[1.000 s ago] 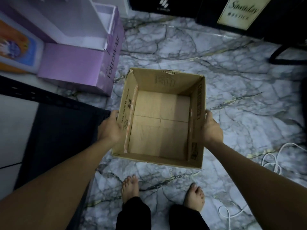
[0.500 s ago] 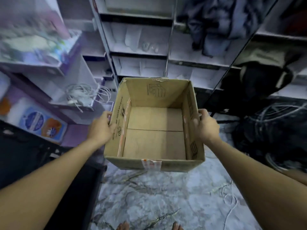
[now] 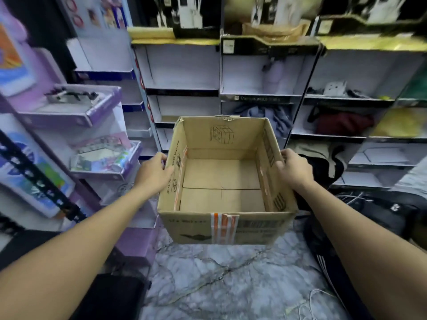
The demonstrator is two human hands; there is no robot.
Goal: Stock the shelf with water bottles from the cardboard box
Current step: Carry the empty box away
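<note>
Now, both hands are on the cardboard box (image 3: 226,225), holding it up off the marble floor (image 3: 231,285) right in front of the shelf (image 3: 182,91). The left hand (image 3: 154,174) grips the left wall with its thumb hooked over the rim. The right hand (image 3: 293,169) clamps the right wall the same way. Inside there's only the flat cardboard bottom, not one water bottle, and none shows on the shelf either. The right-hand cubbies hold bundled clothes (image 3: 342,123). My read: the box looks emptied out. The next move calls for setting it down level, somewhere out of the way.
</note>
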